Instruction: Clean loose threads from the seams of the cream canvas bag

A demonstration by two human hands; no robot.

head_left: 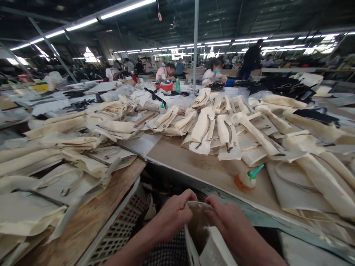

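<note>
Pinching the open rim of a cream bag (pixel 216 246) with left hand (pixel 175 211) and right hand (pixel 232 218), with fingers clamped on cloth at either side of the mouth. Judged as working the rim; would next call for steady, even tension. Reaching forward with forearms converging. Holding bag by the near edge of worktop (pixel 170 153), right of basket (pixel 118 218).

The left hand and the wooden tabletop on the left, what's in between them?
In the head view, a pale basket with holes is beside the wooden tabletop, then comes a dark, cluttered gap before the left hand.
</note>
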